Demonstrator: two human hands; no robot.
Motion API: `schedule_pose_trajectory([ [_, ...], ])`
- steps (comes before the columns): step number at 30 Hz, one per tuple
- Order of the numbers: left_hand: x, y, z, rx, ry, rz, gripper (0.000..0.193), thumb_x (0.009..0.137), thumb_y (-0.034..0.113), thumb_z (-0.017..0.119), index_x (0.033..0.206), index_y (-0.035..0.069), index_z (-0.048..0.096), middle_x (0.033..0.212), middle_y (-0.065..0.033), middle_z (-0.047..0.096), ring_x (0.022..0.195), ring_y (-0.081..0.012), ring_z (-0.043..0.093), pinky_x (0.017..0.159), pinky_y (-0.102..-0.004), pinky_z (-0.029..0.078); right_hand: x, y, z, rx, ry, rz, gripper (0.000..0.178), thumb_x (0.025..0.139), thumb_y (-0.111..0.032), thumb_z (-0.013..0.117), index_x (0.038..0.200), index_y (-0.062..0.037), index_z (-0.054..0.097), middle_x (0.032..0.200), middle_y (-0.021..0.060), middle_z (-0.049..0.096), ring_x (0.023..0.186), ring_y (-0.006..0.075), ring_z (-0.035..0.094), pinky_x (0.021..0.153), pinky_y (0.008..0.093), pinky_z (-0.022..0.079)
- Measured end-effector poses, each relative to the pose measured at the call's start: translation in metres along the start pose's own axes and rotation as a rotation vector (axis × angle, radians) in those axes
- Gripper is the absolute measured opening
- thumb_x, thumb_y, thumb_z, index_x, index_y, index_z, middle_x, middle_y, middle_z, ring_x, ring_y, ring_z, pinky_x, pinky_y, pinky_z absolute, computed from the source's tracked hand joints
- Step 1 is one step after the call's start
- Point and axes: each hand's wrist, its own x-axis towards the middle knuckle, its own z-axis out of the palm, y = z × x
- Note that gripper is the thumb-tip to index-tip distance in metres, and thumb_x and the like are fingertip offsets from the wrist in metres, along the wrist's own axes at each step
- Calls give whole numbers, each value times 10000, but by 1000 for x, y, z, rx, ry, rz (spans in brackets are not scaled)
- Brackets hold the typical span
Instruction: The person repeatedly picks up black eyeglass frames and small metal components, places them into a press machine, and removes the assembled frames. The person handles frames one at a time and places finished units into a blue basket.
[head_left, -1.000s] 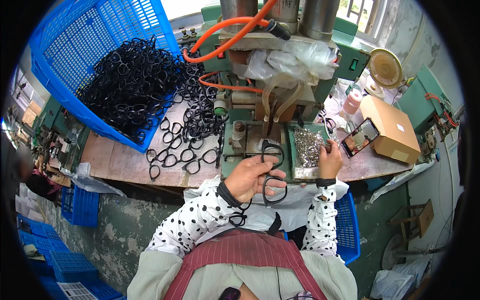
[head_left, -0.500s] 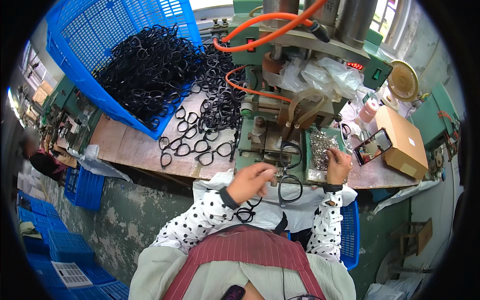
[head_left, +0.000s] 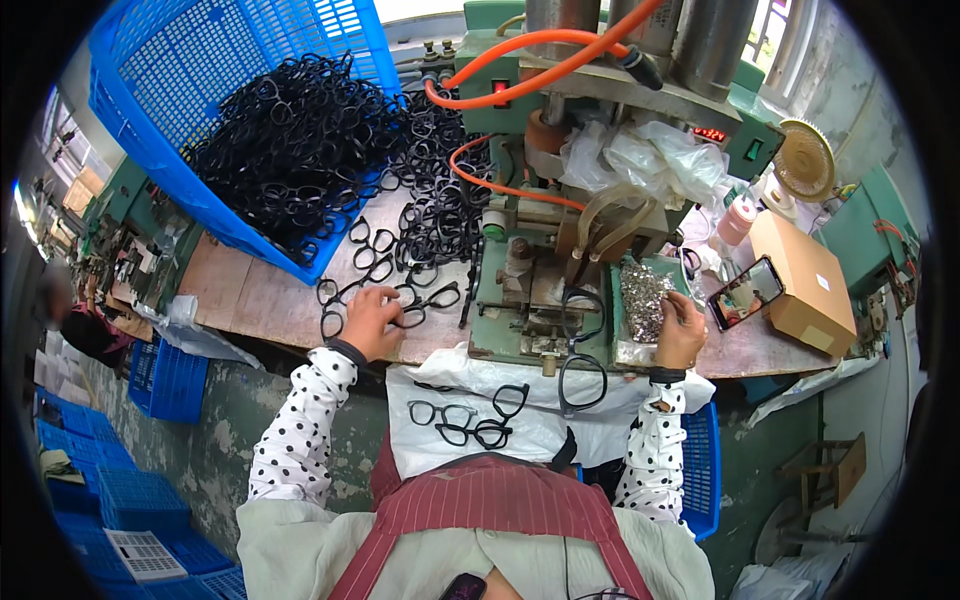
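My left hand (head_left: 371, 322) is over the table's front edge, fingers apart and slightly curled, its fingertips at a black eyeglass frame (head_left: 428, 303) among other loose frames. My right hand (head_left: 681, 332) is at the right side of a tray heaped with small shiny metal pieces (head_left: 643, 300); its fingertips are pinched together, and anything between them is too small to make out. Between the hands, another eyeglass frame (head_left: 563, 390) sits at the front of the green machine (head_left: 500, 335), one rim over the fixture and the other jutting toward me. Several frames (head_left: 455, 436) lie on the white cloth across my lap.
A tilted blue crate (head_left: 150, 160) full of black frames stands at the back left, with more heaped beside it. Orange hoses (head_left: 540, 38) arch over the machine. A phone (head_left: 746, 293) leans against a cardboard box (head_left: 805, 285) on the right, near a small fan (head_left: 804, 160).
My left hand has moved left from the machine's front to the loose frames on the table, uncovering the frames on my lap. My right hand stays at the metal pieces, shifted slightly.
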Motion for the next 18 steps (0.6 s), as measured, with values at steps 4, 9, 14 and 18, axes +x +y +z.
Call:
schedule_pose_trajectory([
  [4,39,8,0,-1001,167,-264,179,789,127,728,887,89,583,1190,-60,574,1073,-173,527,886,-291,428,4,7,3,17,105,24,114,758,-117,765,870,-104,747,797,75,703,729,213,666,681,342,510],
  [9,69,17,75,-991,437,-383,161,866,144,682,975,40,627,942,13,626,843,-103,559,780,-251,449,-3,-30,11,352,-115,113,140,789,-38,718,926,-18,735,875,101,721,816,151,663,734,275,511],
  [14,65,37,111,-340,625,-403,286,920,291,604,828,21,592,807,-143,626,740,-324,606,642,-415,466,-16,-106,1,569,-287,114,151,777,-10,722,928,-1,715,855,68,686,744,128,601,714,254,483],
  [18,79,42,86,-593,443,-533,289,976,308,532,854,46,532,692,-112,648,565,-265,608,528,-380,452,-20,-136,-6,617,-452,38,179,773,-7,728,948,23,707,900,85,685,798,144,636,735,253,496],
])
